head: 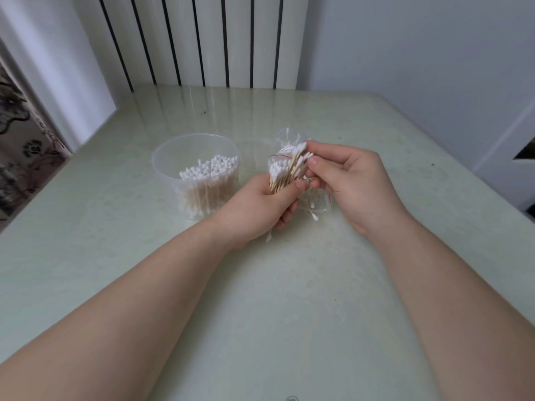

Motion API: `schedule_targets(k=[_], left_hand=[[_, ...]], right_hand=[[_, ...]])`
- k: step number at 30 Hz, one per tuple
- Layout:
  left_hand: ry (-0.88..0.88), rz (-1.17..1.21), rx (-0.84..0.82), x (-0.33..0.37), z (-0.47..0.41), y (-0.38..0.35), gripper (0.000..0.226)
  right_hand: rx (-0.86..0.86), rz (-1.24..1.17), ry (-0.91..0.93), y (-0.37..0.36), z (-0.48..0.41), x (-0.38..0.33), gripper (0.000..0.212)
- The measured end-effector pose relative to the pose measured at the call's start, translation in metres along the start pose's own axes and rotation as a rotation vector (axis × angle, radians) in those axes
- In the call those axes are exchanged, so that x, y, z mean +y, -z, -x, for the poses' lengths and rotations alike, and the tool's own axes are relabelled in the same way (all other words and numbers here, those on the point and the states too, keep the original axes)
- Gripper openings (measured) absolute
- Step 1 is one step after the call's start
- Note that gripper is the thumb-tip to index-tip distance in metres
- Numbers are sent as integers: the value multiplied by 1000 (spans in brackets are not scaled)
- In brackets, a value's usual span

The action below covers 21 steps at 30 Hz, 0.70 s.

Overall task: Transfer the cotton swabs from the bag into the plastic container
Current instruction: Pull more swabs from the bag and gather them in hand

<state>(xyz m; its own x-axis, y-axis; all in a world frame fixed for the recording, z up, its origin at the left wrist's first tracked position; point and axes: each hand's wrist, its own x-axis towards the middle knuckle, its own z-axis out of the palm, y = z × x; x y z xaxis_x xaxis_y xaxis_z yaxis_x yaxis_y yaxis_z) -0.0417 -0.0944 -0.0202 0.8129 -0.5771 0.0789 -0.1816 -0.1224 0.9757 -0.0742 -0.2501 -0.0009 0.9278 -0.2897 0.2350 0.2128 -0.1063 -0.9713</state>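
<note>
A round clear plastic container (pixel 166 157) stands on the table left of centre, with many cotton swabs (pixel 208 170) upright inside it. Just right of it, my left hand (pixel 254 209) grips a clear bag (pixel 318 198) with a red seal line together with a bundle of wooden-stick swabs (pixel 285 172). My right hand (pixel 347 183) pinches the white tips of a few swabs at the top of that bundle. The lower part of the bag hangs between both hands, with loose swabs inside.
The pale green glossy table (pixel 289 299) spans the view. A clear round lid (pixel 257 151) lies behind the bag. A white radiator (pixel 202 39) stands at the far edge, a wall to the right, and a patterned curtain (pixel 20 134) at the left.
</note>
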Motion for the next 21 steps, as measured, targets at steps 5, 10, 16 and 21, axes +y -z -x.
schedule_targets(k=[5,10,16,21], left_hand=[[35,109,-30,3,1,-1,24],[54,91,-24,6,2,0,20],[51,125,-59,6,3,-2,26],[66,31,-46,5,4,1,24]], right_hand=[[-22,116,65,-4,6,-3,29],[-51,96,102,1,9,-8,39],[-247,163,120,0,15,-6,58],[-228,221,135,-1,16,-8,47]])
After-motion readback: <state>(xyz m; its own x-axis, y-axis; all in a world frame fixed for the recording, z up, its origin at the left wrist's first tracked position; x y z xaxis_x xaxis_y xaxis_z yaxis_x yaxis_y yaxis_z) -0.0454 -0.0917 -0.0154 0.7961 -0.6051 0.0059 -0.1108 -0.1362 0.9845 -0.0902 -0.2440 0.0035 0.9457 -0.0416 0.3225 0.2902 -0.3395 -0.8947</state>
